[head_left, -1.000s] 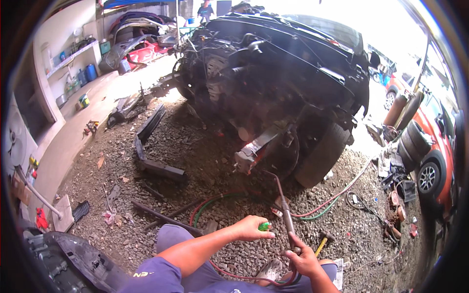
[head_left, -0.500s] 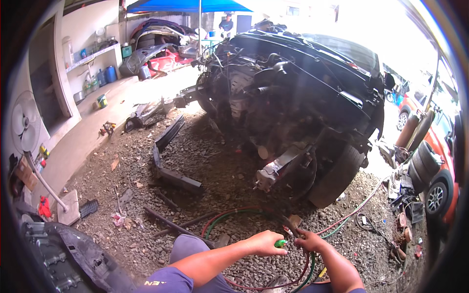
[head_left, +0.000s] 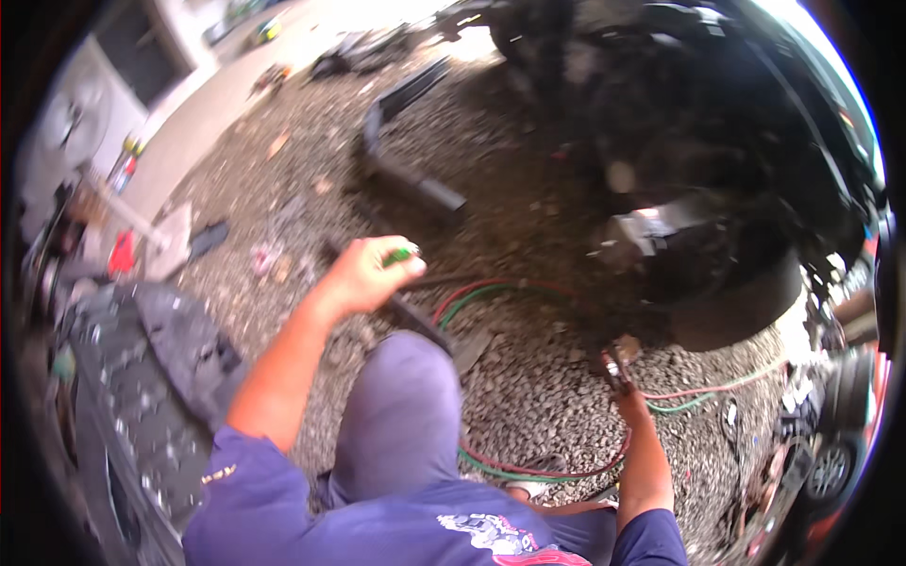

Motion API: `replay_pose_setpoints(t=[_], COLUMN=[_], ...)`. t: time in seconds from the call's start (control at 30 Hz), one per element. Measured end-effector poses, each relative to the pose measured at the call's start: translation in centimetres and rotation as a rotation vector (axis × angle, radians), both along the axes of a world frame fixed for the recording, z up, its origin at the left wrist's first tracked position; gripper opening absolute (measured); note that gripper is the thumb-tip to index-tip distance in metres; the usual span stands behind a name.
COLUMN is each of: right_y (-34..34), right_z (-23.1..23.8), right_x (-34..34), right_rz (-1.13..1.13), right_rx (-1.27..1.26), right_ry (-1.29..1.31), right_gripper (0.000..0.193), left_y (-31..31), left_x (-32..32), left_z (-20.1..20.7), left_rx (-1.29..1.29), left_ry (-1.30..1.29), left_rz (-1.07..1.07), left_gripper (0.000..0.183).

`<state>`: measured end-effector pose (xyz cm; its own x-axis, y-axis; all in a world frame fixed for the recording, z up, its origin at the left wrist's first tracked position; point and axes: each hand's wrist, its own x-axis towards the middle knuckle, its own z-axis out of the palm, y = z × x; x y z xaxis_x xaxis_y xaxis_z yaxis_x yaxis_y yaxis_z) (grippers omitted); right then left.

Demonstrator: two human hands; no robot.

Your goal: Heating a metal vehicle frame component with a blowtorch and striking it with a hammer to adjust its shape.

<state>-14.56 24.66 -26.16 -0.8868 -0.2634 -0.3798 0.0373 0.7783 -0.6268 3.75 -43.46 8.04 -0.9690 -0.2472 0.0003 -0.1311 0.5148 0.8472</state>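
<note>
My left hand is raised over the gravel, closed around a small green lighter. Its fingers wrap the lighter, leaving only a green part showing. My right hand is low at the right, gripping a gas torch that is smeared by motion. A red hose and a green hose loop over the ground below that hand. Whether the torch is lit I cannot tell.
A stripped dark car front with its wheel stands ahead right. A bent dark metal beam lies on the gravel. Nearer left are a large dark car part and a white fan. A red car's wheel shows far right.
My view has tilted down and to the left. My left hand, with the lighter, has moved away from the torch, up and left. My right hand still holds the torch.
</note>
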Motion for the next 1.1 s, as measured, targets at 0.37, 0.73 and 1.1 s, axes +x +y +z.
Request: replay_pose_setpoints(t=[0.37, 0.73, 1.1], right_y=[-0.3, -13.4, 5.0], right_z=[-2.2, 13.6, 27.7], right_x=[3.7, 18.8, 13.6], right_rz=[0.186, 1.232, -0.052], right_rx=[0.340, 0.602, 0.817], right_ry=[-0.610, -1.005, -0.373], right_gripper=[0.034, 0.039, 0.033], left_y=[-4.8, -5.5, -4.2], left_x=[27.4, -5.2, -12.4], left_z=[-36.6, -36.2, -41.9], left_rx=[-0.277, -0.570, -0.622], left_ry=[-1.260, -0.229, -0.551], left_rz=[0.199, -0.060, -0.174], left_gripper=[0.041, 0.039, 0.037])
